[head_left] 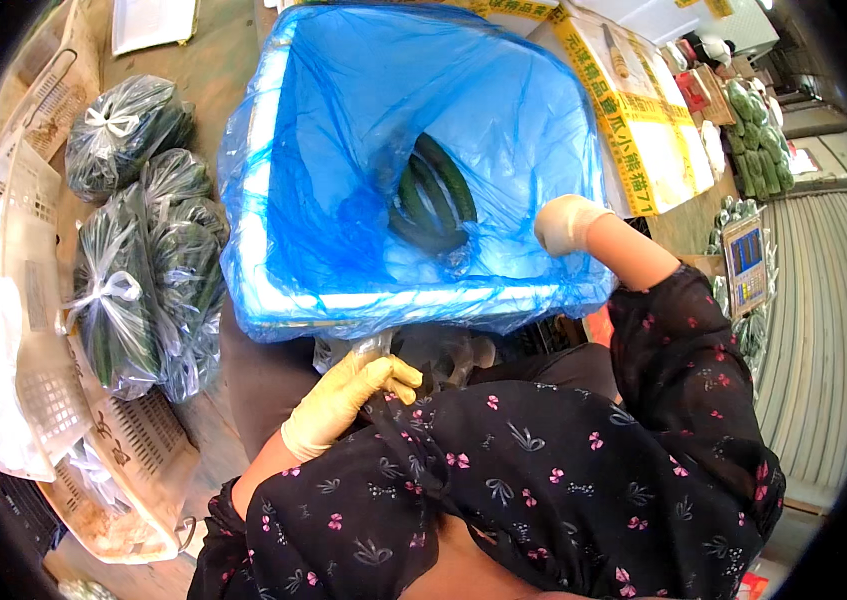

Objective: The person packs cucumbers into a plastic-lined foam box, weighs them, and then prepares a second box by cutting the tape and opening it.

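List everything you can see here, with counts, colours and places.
Cucumbers: several, dark green, inside liner
Plastic liner: one, blue, over foam box
Foam box: one, white, centre
Tied bags: about four, clear, green contents, left
Plastic crates: at least two, off-white, far left
Wooden-handled tool: one, brown handle, upper right
Digital scale: one, blue display, right
Left gloved hand: one, yellowish, below box
Right gloved hand: one, cream, box's right side

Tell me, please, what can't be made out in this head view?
In the head view:
Right hand: fingertips curled out of sight.
Left hand: anything grasped is hidden by its fingers.
Cucumbers: undersides hidden against blue plastic.
Tied plastic bags: exact contents hidden by overlap and glare.
White panel: cut off by upper edge.
Scale display: too small to read.
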`<state>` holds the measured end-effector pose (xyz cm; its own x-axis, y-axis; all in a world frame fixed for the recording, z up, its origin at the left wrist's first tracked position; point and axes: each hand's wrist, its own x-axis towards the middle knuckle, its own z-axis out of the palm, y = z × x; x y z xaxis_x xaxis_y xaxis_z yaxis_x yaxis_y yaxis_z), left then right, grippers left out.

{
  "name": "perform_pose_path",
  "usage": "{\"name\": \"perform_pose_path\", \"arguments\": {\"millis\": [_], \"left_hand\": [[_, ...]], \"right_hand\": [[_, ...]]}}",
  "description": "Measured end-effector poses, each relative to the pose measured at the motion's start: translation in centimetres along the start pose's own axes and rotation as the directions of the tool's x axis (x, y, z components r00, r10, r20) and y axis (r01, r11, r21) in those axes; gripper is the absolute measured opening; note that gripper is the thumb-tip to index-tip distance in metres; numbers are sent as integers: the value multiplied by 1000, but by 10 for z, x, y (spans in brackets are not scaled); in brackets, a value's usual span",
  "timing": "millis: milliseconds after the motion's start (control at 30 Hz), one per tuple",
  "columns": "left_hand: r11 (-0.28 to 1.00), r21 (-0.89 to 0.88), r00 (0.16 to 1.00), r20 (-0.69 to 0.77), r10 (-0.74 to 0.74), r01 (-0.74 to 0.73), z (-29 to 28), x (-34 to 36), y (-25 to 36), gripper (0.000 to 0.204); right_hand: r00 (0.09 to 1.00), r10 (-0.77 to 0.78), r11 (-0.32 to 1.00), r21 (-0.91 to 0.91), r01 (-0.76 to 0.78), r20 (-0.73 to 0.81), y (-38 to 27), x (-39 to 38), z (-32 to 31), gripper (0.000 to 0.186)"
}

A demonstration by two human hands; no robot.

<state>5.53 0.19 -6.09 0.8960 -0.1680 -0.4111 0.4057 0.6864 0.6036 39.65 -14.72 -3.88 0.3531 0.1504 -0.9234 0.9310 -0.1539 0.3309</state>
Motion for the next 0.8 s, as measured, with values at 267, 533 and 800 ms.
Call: {"name": "perform_pose_path", "arguments": {"millis": [267, 533, 800], "left_hand": [[996, 55, 995, -74, 67, -63, -4, 4, -8, 68], [843, 525, 986, -42, 163, -117, -2, -17, -25, 36], [71, 984, 886, 114, 450, -162, 35, -82, 9, 38]], "right_hand": [[704, 122, 280, 705, 652, -700, -48, -117, 16, 32], [391, 424, 422, 560, 713, -817, -89, -139, 79, 35], [361, 495, 417, 580, 699, -791, -76, -159, 92, 33]]}}
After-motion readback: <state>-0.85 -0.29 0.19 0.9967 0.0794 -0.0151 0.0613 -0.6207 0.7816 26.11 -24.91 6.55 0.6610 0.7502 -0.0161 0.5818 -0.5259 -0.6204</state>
